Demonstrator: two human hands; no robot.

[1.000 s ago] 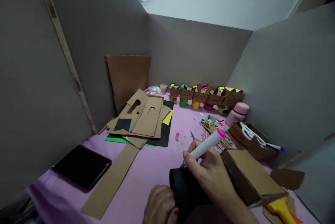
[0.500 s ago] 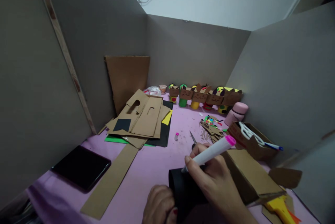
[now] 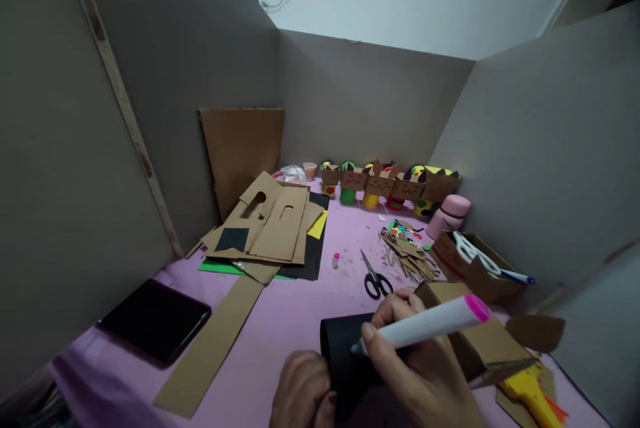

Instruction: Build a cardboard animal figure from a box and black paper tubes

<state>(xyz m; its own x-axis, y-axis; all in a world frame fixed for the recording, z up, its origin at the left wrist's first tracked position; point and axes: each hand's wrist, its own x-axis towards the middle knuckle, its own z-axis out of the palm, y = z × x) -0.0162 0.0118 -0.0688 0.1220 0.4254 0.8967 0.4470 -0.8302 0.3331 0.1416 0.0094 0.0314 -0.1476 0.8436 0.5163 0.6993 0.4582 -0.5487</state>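
A black paper tube [image 3: 345,348] lies on its side at the bottom middle, its open end turned left. My left hand [image 3: 305,389] is closed on the tube's near left side, with part of the grip hidden. In my right hand [image 3: 413,365] is a white marker with a pink end [image 3: 435,321], pinched between thumb and fingers. The marker's tip rests at the tube's dark surface; any line it leaves is too faint to see. Just beyond the right hand lie black-handled scissors [image 3: 375,278]. A small pink-topped marker cap [image 3: 335,260] stands on the pink tabletop [image 3: 290,321].
At left are a black tablet [image 3: 155,321], a cardboard strip [image 3: 210,348] and stacked cardboard pieces [image 3: 280,228]. Several decorated tubes with cardboard faces [image 3: 380,185] line the back. Cardboard scraps [image 3: 407,255], a pink bottle [image 3: 450,215], cardboard boxes [image 3: 483,331] and a yellow glue gun [image 3: 525,388] occupy the right.
My right hand has shifted slightly right and down, tilting the marker flatter. Its tip has moved along the tube away from the open end. The scissors are now in fuller view.
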